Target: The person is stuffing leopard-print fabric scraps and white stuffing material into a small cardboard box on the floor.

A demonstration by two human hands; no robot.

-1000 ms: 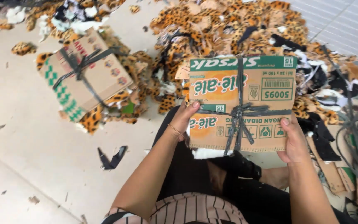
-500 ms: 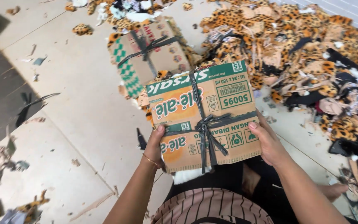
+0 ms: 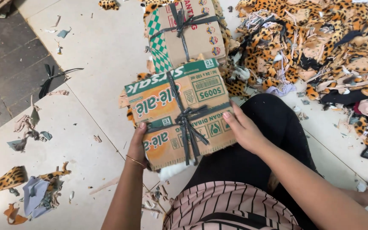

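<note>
holding the tied cardboard bundle [image 3: 179, 113] over the lap, left hand [image 3: 138, 147] at 8 o'clock, right hand [image 3: 243, 130] at 3, fingers clamped on its edges. best keep it flat, clear of the other bundle [image 3: 186, 32] at 12.

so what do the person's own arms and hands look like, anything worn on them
Both forearms are bare, with no sleeves reaching into view and no gloves. The left hand has a thin gold-coloured bangle round the wrist. The right hand shows no ring, watch or bracelet that I can make out. The fingernails look short and unpainted, as far as the view tells.
</note>
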